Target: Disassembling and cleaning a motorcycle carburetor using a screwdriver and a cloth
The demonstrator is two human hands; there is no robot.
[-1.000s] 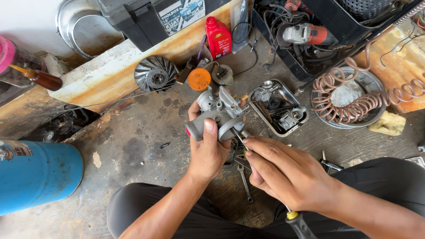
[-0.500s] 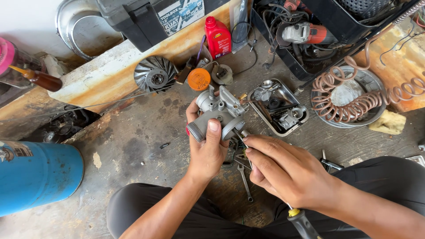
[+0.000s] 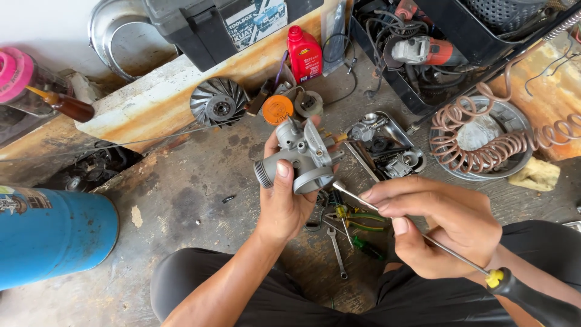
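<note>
Metal tray [image 3: 404, 136] holding small engine parts, black crate [image 3: 387, 79] holding an angle grinder [image 3: 423, 49] — both just behind. Grey carburetor [image 3: 301, 157] raised over concrete floor [image 3: 181, 200], left hand [image 3: 289, 197] fingers clamped round it. Right hand [image 3: 439, 224] fingers pinched on screwdriver [image 3: 423, 239] shaft, tip touching carburetor's lower edge — loose wrenches [image 3: 336, 245] beneath

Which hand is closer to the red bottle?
Left. The left hand, holding the grey carburetor, sits just below the red bottle; the right hand is lower and farther right.
</note>
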